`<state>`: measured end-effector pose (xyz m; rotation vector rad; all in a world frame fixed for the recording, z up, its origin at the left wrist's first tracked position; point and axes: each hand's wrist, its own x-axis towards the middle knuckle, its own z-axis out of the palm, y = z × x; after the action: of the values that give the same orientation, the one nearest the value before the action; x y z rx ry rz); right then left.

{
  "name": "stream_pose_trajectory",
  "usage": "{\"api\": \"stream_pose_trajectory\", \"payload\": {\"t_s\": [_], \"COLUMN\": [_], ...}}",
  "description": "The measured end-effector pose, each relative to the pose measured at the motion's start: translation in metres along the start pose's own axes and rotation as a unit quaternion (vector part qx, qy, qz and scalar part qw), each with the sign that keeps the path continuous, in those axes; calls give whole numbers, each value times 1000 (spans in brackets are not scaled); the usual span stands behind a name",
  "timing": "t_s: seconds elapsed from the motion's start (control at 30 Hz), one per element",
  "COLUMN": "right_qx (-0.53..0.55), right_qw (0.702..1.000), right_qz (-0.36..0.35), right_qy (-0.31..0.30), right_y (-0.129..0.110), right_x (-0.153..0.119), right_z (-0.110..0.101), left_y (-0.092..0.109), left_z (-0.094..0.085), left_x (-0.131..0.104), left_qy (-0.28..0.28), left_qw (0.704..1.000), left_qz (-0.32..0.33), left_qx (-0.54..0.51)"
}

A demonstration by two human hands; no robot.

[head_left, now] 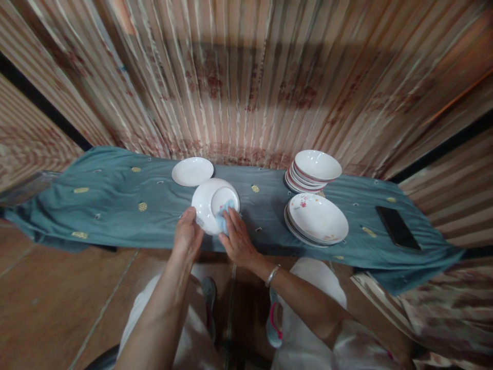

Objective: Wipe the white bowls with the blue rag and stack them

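Observation:
A white plate (203, 199) is held up over the near side of the table, its underside and foot ring turned toward me. My left hand (187, 232) grips its lower left rim, with the fingers mostly hidden behind it. Against the underside, my right hand (236, 236) presses a light blue cloth (222, 218) near the foot ring. Just behind the held plate, another white plate (192, 171) lies face up on the table.
A blue-green cloth with yellow pineapples covers the table (127, 205). To the right stand a stack of white bowls (318, 164) and a stack of floral plates (318, 218). A black phone (398, 227) lies at the far right. Striped curtains (239, 77) hang behind.

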<state>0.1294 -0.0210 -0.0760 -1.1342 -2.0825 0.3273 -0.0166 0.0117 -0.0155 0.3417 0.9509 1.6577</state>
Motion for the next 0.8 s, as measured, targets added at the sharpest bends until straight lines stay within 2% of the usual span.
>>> {"api": "stream_pose_trajectory", "payload": {"t_s": [0.2,0.4,0.6,0.8], "right_qx": [-17,-88,-136,-102], "right_qw": [1000,993,986,993], "right_qz": [-16,-75,-92,-62], "right_qy": [-14,-32,-33,-25], "right_y": [-11,-14,-21,-24], "right_x": [2,18,45,65], "right_z": [4,6,-11,-26], "left_y": [0,1,2,3], "left_z": [1,3,11,15], "left_x": [2,-1,-5,-9], "left_qy": [16,-9,-26,-46], "left_qw": [1000,1000,999,999], "left_qz": [-5,-11,-18,-19], "left_qx": [-10,-15,-14,0]}}
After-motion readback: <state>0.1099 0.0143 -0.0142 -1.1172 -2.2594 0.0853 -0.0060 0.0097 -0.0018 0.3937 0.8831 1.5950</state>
